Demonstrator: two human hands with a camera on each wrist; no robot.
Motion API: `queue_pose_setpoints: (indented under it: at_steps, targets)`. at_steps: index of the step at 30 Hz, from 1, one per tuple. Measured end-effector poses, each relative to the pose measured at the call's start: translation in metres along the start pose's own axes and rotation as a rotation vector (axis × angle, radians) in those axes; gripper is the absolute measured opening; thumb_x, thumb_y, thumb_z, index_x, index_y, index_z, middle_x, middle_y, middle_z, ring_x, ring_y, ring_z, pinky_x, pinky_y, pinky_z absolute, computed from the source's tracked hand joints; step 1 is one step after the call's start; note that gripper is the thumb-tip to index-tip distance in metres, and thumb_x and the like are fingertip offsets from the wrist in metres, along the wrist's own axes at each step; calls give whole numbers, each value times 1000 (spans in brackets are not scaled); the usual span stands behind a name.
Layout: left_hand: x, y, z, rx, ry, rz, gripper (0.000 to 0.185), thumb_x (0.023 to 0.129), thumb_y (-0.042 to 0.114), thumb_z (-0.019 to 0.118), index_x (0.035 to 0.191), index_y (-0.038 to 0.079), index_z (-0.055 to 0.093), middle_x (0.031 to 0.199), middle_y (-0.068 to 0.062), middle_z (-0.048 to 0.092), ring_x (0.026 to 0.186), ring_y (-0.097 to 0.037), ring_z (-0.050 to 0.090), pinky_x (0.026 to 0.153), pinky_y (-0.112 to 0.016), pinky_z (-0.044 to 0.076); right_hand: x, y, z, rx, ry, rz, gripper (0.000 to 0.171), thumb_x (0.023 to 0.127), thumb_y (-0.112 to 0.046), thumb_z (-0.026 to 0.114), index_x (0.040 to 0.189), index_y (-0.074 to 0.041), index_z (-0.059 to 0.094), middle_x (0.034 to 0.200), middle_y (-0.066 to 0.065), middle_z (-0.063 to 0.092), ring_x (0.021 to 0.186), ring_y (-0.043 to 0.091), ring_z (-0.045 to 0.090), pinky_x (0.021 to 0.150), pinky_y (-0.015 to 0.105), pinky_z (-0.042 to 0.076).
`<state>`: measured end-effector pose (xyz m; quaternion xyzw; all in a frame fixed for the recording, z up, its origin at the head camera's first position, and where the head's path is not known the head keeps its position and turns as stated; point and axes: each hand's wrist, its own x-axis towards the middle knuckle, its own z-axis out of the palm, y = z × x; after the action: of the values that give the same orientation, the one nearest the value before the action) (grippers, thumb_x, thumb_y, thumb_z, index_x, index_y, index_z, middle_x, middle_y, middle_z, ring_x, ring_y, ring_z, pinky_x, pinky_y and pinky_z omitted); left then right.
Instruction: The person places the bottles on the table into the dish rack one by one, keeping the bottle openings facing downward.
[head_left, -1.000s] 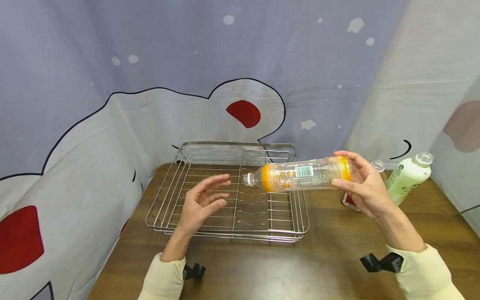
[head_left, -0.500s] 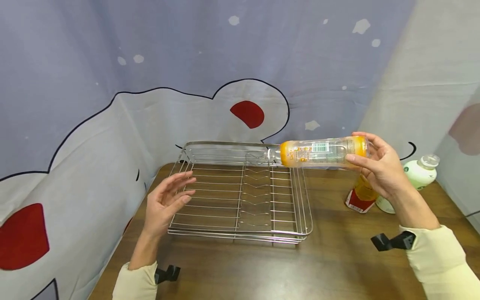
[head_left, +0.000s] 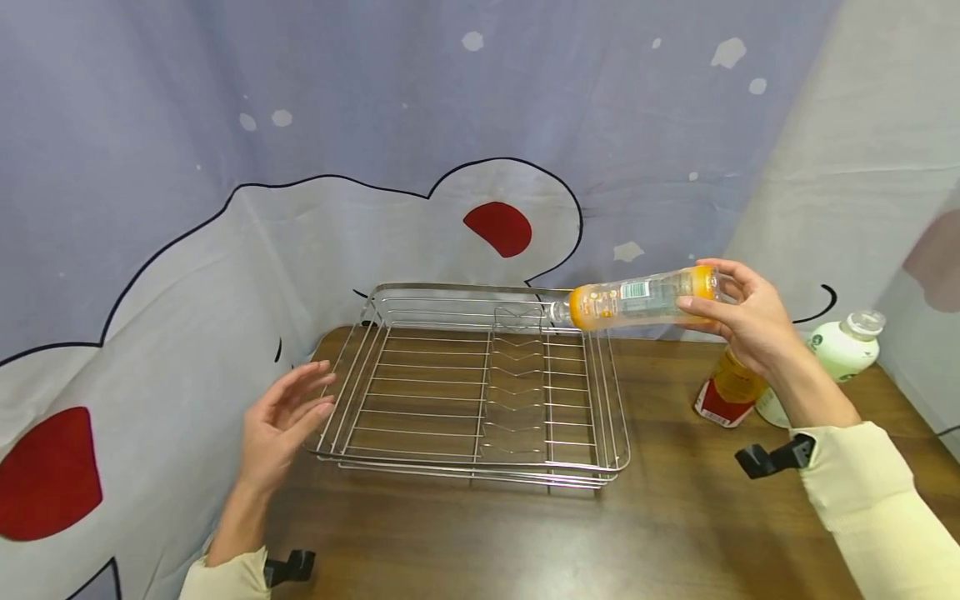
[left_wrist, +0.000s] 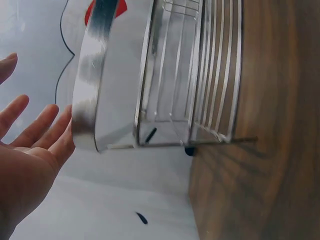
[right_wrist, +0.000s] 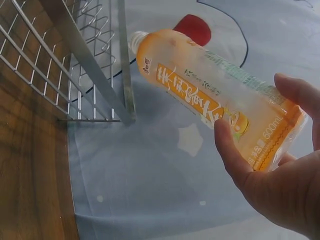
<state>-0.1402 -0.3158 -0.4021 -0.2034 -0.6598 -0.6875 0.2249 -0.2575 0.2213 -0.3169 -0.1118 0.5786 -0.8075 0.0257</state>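
My right hand grips the base end of a clear plastic bottle with orange bands, holding it sideways in the air with its neck pointing left over the far right corner of a wire dish rack. In the right wrist view the bottle lies across my thumb and fingers, with the rack's corner below it. My left hand hovers open beside the rack's left front corner, fingers straight, touching nothing. In the left wrist view my left hand shows next to the rack's rim.
The rack sits on a brown wooden table. A red-labelled bottle and a white-green bottle stand at the right, behind my right wrist. A printed cloth backdrop hangs close around the table on the left and behind.
My right hand has lifted the bottle up and away to the right, from over the rack's middle to its far right corner. My left hand has drawn back left, off the rack.
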Motion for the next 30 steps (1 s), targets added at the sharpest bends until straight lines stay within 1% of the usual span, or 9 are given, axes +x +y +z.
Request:
queue_pose_setpoints:
  at_steps: [3, 8, 12, 15, 19, 21, 25, 28, 30]
  targets:
    - [-4, -3, -8, 6, 12, -13, 51, 78, -32, 57, 127, -27, 43, 129, -26, 59, 116, -28, 61, 91, -33, 53, 4, 1, 0, -63, 31, 16, 52, 85, 17, 65, 128, -7, 48, 127, 8, 46, 94, 16, 66, 70, 37, 59]
    - [-10, -8, -17, 42, 12, -22, 50, 79, -29, 60, 127, -26, 45, 128, -12, 63, 116, -24, 60, 93, -29, 51, 10, 6, 1, -175, 55, 47, 50, 85, 13, 68, 124, -12, 51, 125, 7, 43, 93, 13, 63, 68, 33, 59]
    - [-14, -11, -18, 106, 34, -45, 51, 79, -29, 61, 127, -24, 47, 128, -12, 63, 117, -22, 59, 95, -25, 48, 15, 11, 3, -229, 54, 63, 48, 85, 11, 70, 122, -15, 51, 123, 8, 42, 90, 13, 63, 67, 31, 59]
    - [-19, -15, -18, 173, 52, -103, 53, 79, -26, 63, 130, -21, 48, 131, -5, 62, 120, -18, 57, 97, -22, 45, 19, 13, 5, -233, 48, 73, 48, 85, 11, 70, 121, -14, 51, 123, 9, 41, 90, 13, 62, 68, 32, 59]
    - [-24, -22, -19, 265, 18, -202, 59, 83, -19, 66, 138, -16, 43, 137, 4, 55, 127, -11, 49, 101, -17, 40, 21, 17, 6, -271, 41, 85, 47, 85, 9, 72, 120, -15, 51, 122, 9, 41, 89, 12, 62, 69, 33, 59]
    - [-26, -25, -19, 293, -12, -249, 62, 86, -14, 67, 142, -11, 40, 142, 1, 50, 130, -10, 44, 101, -16, 39, 23, 18, 6, -307, 39, 87, 47, 85, 7, 72, 120, -15, 51, 121, 10, 42, 88, 11, 62, 68, 31, 59]
    - [-27, -31, -18, 327, -59, -323, 67, 89, -6, 68, 148, -3, 37, 150, -12, 39, 130, -13, 42, 97, -15, 41, 26, 23, 7, -406, 32, 87, 46, 85, 3, 74, 121, -17, 51, 119, 10, 44, 89, 10, 60, 67, 29, 59]
    - [-28, -35, -17, 334, -78, -377, 69, 91, -2, 68, 151, 2, 35, 153, -20, 33, 131, -12, 42, 96, -14, 41, 29, 27, 10, -495, 26, 93, 47, 87, -1, 74, 122, -20, 50, 121, 8, 43, 92, 9, 58, 69, 29, 59]
    - [-28, -37, -17, 323, -87, -401, 70, 92, 0, 67, 152, 4, 33, 155, -22, 29, 133, -12, 41, 98, -15, 41, 30, 29, 13, -527, 19, 96, 48, 87, -2, 74, 124, -19, 49, 123, 8, 43, 92, 8, 58, 70, 29, 59]
